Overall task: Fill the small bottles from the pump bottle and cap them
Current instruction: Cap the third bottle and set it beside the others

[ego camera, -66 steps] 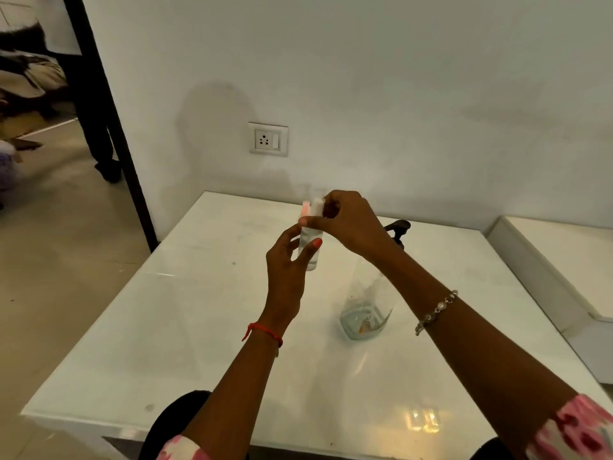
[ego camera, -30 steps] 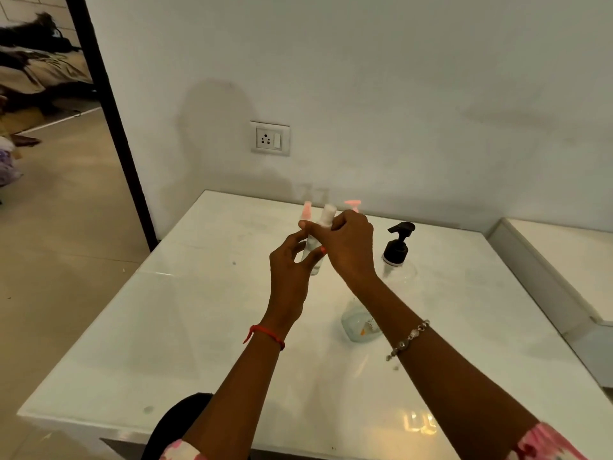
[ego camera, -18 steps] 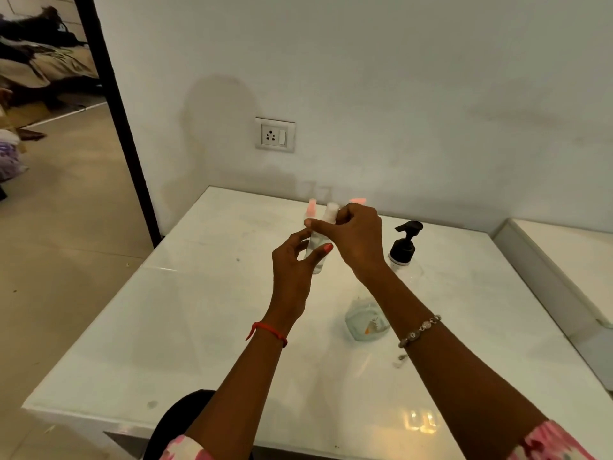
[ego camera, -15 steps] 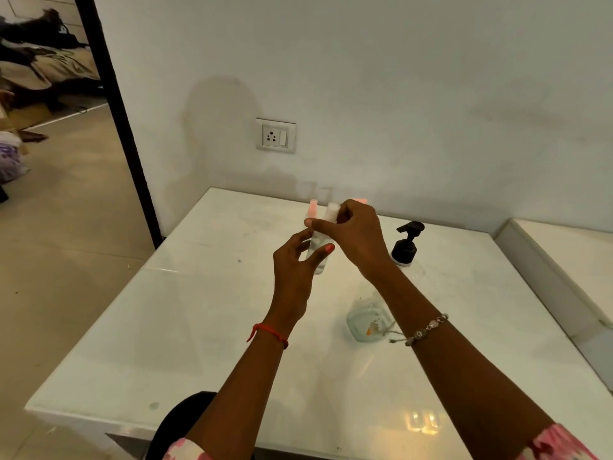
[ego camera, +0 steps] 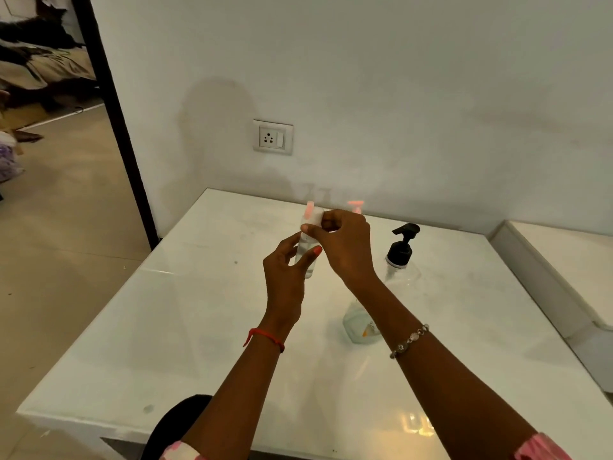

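**A:** Can any brand, label or writing be read?

**B:** Nothing legible can be made out. A small orange mark (ego camera: 365,333) is seen low on the clear body of the pump bottle (ego camera: 399,257), but it is too small to be read. On the wall socket (ego camera: 272,137) only the pin holes and a switch are seen.

**A:** Where is the small bottle found, and how is it held?

**B:** The small bottle (ego camera: 306,260) is held upright in the air above the white table (ego camera: 185,327), to the left of the pump bottle and apart from it. Its clear body is gripped by the left hand (ego camera: 285,280), with thumb and fingers closed narrowly round it. At its top, a white cap (ego camera: 317,216) is pinched by the curled fingertips of the right hand (ego camera: 346,247). Whether the cap is fully seated on the neck cannot be told, since the joint is covered by the fingers.

**A:** How is the pump bottle placed?

**B:** It is stood on the table to the right of the hands, untouched, its black pump head turned leftward. Its lower part is partly crossed by the right forearm.

**A:** What else is seen?

**B:** Two pink tops (ego camera: 355,204) are glimpsed behind the hands near the table's far edge, too blurred to be identified. A red thread (ego camera: 265,336) is worn on the left wrist and a beaded bracelet (ego camera: 409,340) on the right.
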